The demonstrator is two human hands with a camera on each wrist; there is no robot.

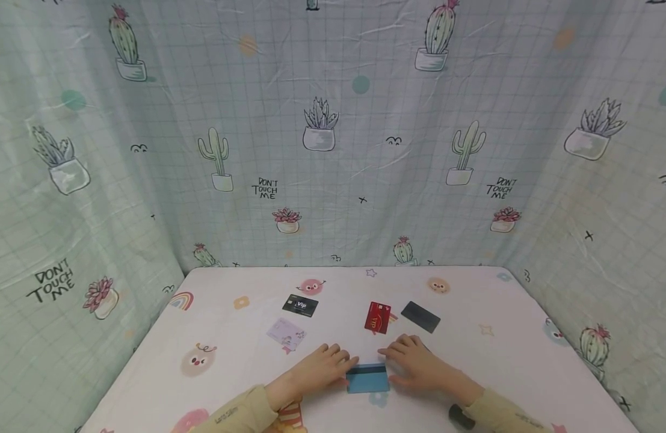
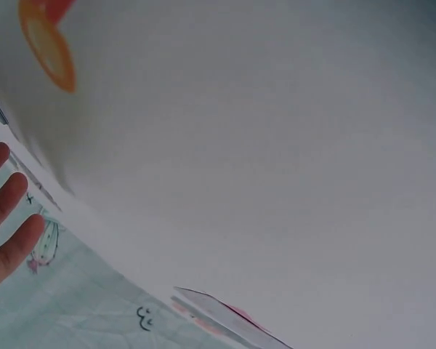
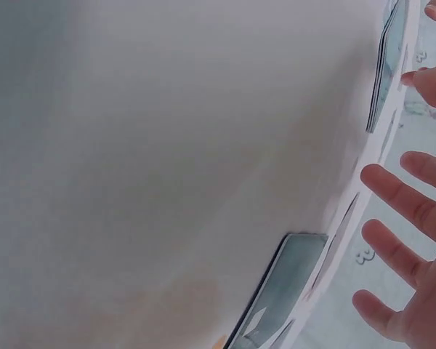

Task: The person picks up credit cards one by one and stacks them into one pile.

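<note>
A blue card (image 1: pixel 367 382) with a dark stripe along its far edge lies flat on the table between the two hands. In the right wrist view it shows edge-on as a thin stack of cards (image 3: pixel 381 83). My left hand (image 1: pixel 323 367) is at its left end, thumb tip right at the edge, fingers spread in the left wrist view. On the other side, my right hand (image 1: pixel 419 365) has its thumb by the card's right end. Its fingers (image 3: pixel 410 254) are extended and spread, gripping nothing. Behind this hand, another dark card edge is mostly hidden.
Farther back lie a black VIP card (image 1: pixel 301 305), a pale purple card (image 1: pixel 286 334), a red VIP card (image 1: pixel 378 317) and a dark grey card (image 1: pixel 421 317). Beside the right sleeve is a dark rounded object (image 1: pixel 461 417). Patterned curtains (image 1: pixel 333 228) border the table.
</note>
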